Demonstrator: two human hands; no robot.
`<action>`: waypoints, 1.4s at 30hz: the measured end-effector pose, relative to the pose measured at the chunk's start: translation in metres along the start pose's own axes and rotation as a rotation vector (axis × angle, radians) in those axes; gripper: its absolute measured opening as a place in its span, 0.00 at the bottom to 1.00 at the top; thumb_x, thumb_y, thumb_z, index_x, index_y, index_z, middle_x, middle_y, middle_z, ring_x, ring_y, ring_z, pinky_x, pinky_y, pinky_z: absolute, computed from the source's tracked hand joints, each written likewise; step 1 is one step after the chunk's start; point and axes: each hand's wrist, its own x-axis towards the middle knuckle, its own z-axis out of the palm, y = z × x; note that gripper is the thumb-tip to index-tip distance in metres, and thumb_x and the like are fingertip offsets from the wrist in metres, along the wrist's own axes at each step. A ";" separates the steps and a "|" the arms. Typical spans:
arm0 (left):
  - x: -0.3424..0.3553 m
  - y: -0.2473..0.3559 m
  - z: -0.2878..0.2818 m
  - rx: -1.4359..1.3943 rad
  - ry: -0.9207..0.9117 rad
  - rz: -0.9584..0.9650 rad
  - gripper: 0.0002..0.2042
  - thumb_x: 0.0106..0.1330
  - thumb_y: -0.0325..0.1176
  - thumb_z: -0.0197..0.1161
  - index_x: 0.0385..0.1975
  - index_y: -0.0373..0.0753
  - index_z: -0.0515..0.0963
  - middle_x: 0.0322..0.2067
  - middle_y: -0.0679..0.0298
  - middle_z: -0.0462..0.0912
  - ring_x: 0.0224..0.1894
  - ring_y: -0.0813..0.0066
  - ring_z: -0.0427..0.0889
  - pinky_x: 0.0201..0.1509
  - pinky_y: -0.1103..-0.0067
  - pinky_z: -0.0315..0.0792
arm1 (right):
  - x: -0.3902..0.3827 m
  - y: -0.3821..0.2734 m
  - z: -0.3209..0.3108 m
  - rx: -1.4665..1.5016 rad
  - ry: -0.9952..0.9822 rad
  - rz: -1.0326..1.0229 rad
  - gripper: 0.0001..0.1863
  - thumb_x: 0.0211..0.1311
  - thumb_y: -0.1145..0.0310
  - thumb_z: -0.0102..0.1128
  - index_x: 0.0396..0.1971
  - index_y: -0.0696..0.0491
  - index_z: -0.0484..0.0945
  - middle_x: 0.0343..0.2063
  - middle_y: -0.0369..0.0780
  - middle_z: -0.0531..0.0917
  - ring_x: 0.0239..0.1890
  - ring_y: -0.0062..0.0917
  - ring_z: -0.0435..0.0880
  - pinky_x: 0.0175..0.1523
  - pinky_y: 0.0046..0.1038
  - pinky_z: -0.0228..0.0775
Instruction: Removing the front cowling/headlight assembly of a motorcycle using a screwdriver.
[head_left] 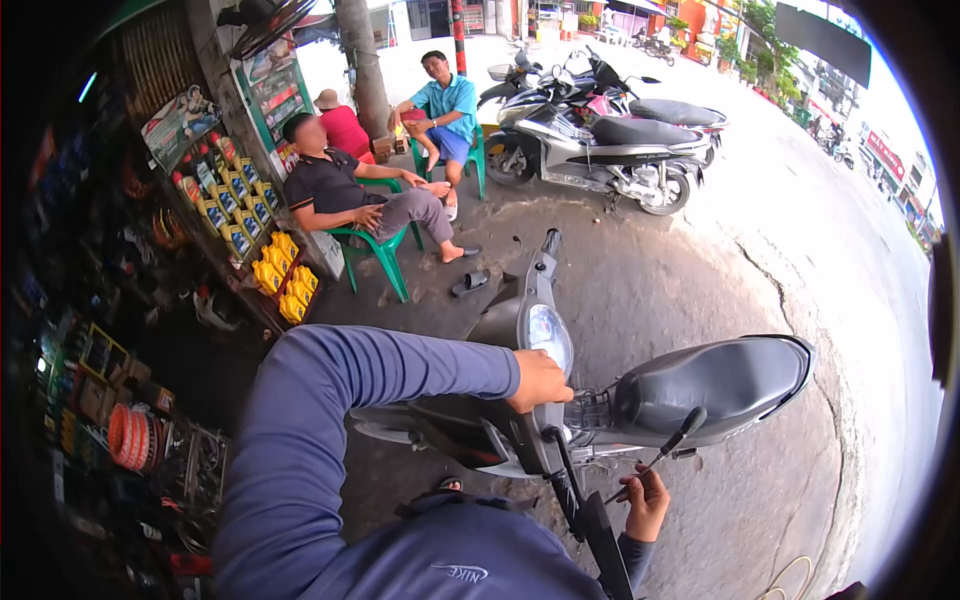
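Observation:
A dark grey scooter [710, 390] stands crosswise before me, its handlebar running toward me. My left hand [538, 380] reaches across my body to the handlebar cowl just below the round-edged headlight [548, 332]; its fingers are curled, and what they grip is hidden. Lower right, my right hand [645, 502] is closed on the thin black stem of a mirror [685, 430], whose head tilts up over the rear of the seat. The lower part of the scooter's front is partly hidden by my left arm.
Several people sit on green chairs [385, 265] at upper left, near a loose sandal [470, 283]. Parked scooters [640, 150] stand behind. Shelves of oil bottles [230, 210] and piled parts [135, 435] line the left. A cracked pavement [760, 280] runs to the road at right.

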 end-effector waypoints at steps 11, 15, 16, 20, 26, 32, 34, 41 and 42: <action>0.023 -0.013 0.005 0.000 -0.074 0.383 0.10 0.47 0.24 0.61 0.30 0.37 0.75 0.34 0.57 0.78 0.41 0.53 0.79 0.43 0.64 0.72 | 0.006 0.007 0.000 -0.004 -0.073 0.003 0.14 0.65 0.75 0.56 0.47 0.65 0.72 0.29 0.41 0.82 0.27 0.18 0.78 0.31 0.18 0.71; 0.020 -0.017 -0.002 -0.023 -0.140 0.441 0.12 0.46 0.23 0.62 0.32 0.36 0.74 0.35 0.56 0.78 0.42 0.52 0.78 0.44 0.63 0.72 | -0.002 0.008 0.003 0.011 -0.081 0.041 0.13 0.65 0.76 0.56 0.47 0.66 0.72 0.29 0.41 0.82 0.26 0.18 0.78 0.32 0.18 0.70; 0.019 -0.015 -0.006 -0.018 -0.150 0.461 0.12 0.46 0.24 0.62 0.32 0.37 0.73 0.35 0.56 0.77 0.42 0.52 0.78 0.44 0.62 0.72 | -0.006 0.007 0.001 -0.006 -0.088 0.049 0.13 0.64 0.77 0.56 0.46 0.66 0.72 0.29 0.41 0.83 0.26 0.18 0.78 0.32 0.18 0.71; 0.019 -0.014 -0.004 -0.003 -0.132 0.510 0.13 0.46 0.24 0.63 0.34 0.37 0.73 0.35 0.57 0.77 0.43 0.52 0.78 0.44 0.62 0.72 | -0.017 0.016 -0.003 0.009 -0.084 0.063 0.12 0.64 0.77 0.55 0.46 0.66 0.72 0.29 0.42 0.83 0.25 0.19 0.79 0.33 0.19 0.71; 0.019 -0.013 -0.001 0.037 -0.044 0.465 0.17 0.46 0.25 0.64 0.39 0.40 0.73 0.37 0.58 0.77 0.43 0.53 0.78 0.43 0.62 0.73 | -0.022 0.019 -0.005 0.006 -0.073 0.069 0.12 0.63 0.78 0.55 0.45 0.66 0.73 0.29 0.41 0.83 0.26 0.18 0.79 0.33 0.18 0.71; 0.021 -0.010 -0.009 0.035 -0.164 0.410 0.18 0.46 0.25 0.63 0.41 0.41 0.73 0.38 0.58 0.77 0.45 0.54 0.78 0.45 0.62 0.72 | -0.022 0.020 -0.008 0.007 -0.066 0.082 0.12 0.63 0.79 0.55 0.45 0.65 0.73 0.29 0.41 0.83 0.27 0.19 0.80 0.34 0.19 0.72; 0.022 -0.010 -0.007 0.034 -0.164 0.429 0.18 0.46 0.25 0.62 0.41 0.40 0.73 0.39 0.58 0.78 0.46 0.54 0.78 0.45 0.62 0.72 | -0.022 0.020 -0.010 0.015 -0.068 0.080 0.12 0.64 0.80 0.54 0.46 0.65 0.73 0.30 0.41 0.83 0.28 0.19 0.81 0.34 0.20 0.73; 0.022 -0.009 -0.005 0.011 -0.140 0.442 0.19 0.46 0.25 0.62 0.42 0.40 0.73 0.39 0.57 0.78 0.46 0.54 0.77 0.46 0.63 0.72 | -0.024 0.019 -0.013 -0.009 -0.065 0.088 0.12 0.63 0.79 0.54 0.46 0.66 0.72 0.29 0.41 0.83 0.27 0.19 0.81 0.34 0.19 0.72; 0.021 -0.008 -0.004 0.020 -0.141 0.433 0.20 0.46 0.25 0.63 0.42 0.40 0.72 0.39 0.57 0.78 0.46 0.54 0.77 0.46 0.63 0.72 | -0.025 0.019 -0.014 -0.023 -0.056 0.091 0.12 0.63 0.79 0.54 0.46 0.66 0.72 0.29 0.42 0.83 0.25 0.20 0.80 0.33 0.19 0.71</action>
